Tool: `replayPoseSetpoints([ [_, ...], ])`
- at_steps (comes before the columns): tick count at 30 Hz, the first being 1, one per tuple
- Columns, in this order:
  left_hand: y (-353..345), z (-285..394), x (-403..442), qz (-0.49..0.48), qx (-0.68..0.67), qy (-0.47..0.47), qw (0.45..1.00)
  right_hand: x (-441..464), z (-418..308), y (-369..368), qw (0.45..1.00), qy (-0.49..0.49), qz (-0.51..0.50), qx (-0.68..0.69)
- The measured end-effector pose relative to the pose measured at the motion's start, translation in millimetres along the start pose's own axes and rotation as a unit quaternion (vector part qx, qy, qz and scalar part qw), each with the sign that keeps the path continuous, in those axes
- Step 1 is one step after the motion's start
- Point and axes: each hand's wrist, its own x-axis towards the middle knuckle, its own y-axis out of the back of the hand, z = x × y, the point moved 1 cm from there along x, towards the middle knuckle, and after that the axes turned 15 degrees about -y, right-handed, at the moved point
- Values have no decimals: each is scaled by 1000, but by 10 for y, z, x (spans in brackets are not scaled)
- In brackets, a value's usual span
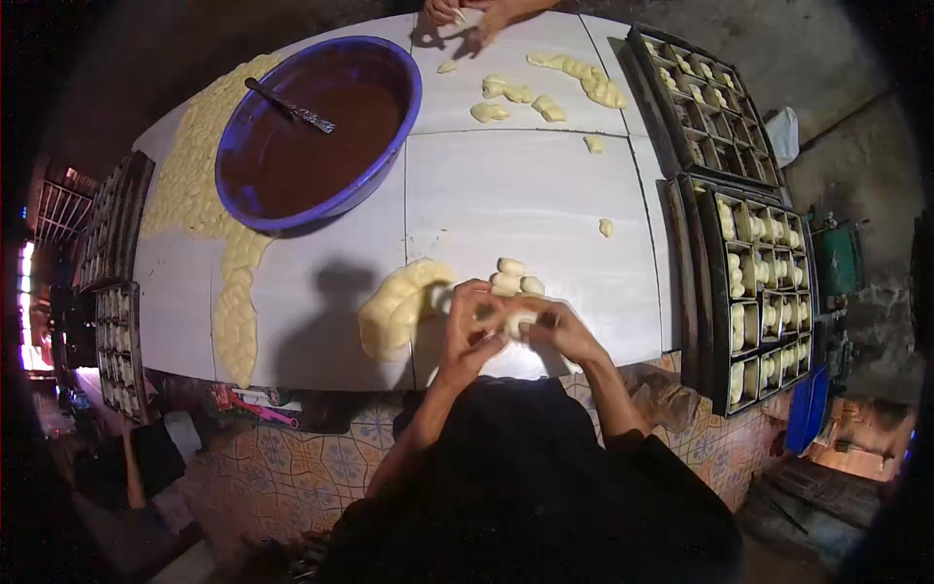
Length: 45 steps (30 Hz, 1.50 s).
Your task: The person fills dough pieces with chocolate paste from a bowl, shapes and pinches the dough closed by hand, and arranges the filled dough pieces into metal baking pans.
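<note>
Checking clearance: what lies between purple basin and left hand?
The head view shows a curved dough heap by the left hand, then white tabletop toward the purple basin.

- Dough piece [522, 322] between left hand [473, 328] and right hand [557, 332]: blurred, partly covered
- Co-worker's arm [528, 6]: cut off at top
- Upper left tray [138, 207]: contents too small to tell

One head-worn camera is looking forward and steeply down from above the near edge of the white surface [525, 185]. It is viewing the left hand [471, 336] and the right hand [567, 333] from close by, with the wearer's torso [496, 467] filling the bottom middle. Its wide lens is bending the surface's edges, taking in the far edge near the top and the tiled floor [292, 467] below the near edge.
</note>
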Motion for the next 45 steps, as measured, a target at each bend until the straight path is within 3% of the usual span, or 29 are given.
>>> replayPoseSetpoints([
  [1,6,-8,-11,30,95,-57,993,55,-94,35,988,105,104,-34],
  [2,2,-20,34,59,58,-102,991,134,-105,71,976,100,190,37],
  [4,162,-36,100,162,89,-56,981,347,-29,245,954,136,263,56],
  [5,280,-79,96,189,109,-43,975,468,42,299,970,141,191,59],
  [6,403,-108,108,216,129,-33,967,529,144,390,985,35,161,56],
  [7,483,-53,106,201,255,-87,942,567,206,397,964,110,240,36],
  [9,754,-71,33,220,278,-57,933,548,186,335,899,214,379,-51],
  [11,873,-62,-114,289,270,9,919,483,87,319,929,152,323,-101],
  [13,899,-72,-175,280,352,-24,893,427,-118,250,937,75,277,-200],
  [14,941,-101,-210,259,429,-56,863,450,-174,215,917,100,306,-236],
  [16,952,-119,-200,187,496,-103,842,414,-386,-25,784,148,434,-419],
  [18,914,-173,-127,136,498,-113,849,543,-651,-216,828,213,275,-440],
  [19,885,-198,-97,101,476,-100,868,716,-686,-382,880,241,199,-357],
  [20,850,-228,-70,63,452,-87,886,891,-723,-551,881,300,139,-339],
  [21,838,-289,-40,25,475,-24,879,966,-865,-702,830,337,144,-420],
  [22,816,-321,-36,1,554,5,833,1189,-758,-762,810,366,123,-442],
  [24,879,-413,-66,-50,608,25,792,1443,-600,-799,842,370,53,-389],
  [26,896,-390,-32,-44,611,39,790,1222,-633,-775,860,335,21,-384],
  [28,897,-428,-32,-23,604,37,796,1002,-587,-719,898,167,-38,-405],
  [30,912,-468,-25,10,597,40,801,364,-837,-641,932,91,-70,-343],
  [32,956,-463,0,11,565,25,825,12,-889,-472,980,120,-81,-136],
  [33,938,-480,0,6,534,13,845,-137,-974,-375,970,225,-62,-60],
  [34,769,-308,50,109,374,-55,919,-261,-1056,-286,963,262,-58,10],
  [36,363,164,182,75,177,-23,981,-284,-1053,-230,956,286,27,61],
  [37,222,248,206,28,187,-73,979,-208,-989,-257,945,314,88,40],
  [38,58,303,244,34,164,-101,981,-203,-976,-351,952,274,132,41],
  [40,-66,242,224,105,69,-8,992,-189,-929,-485,935,293,199,1],
  [41,-100,223,242,139,90,-63,984,-135,-873,-468,926,303,223,-25],
  [45,-144,236,217,208,144,-38,967,15,-950,-419,927,308,213,-38],
])
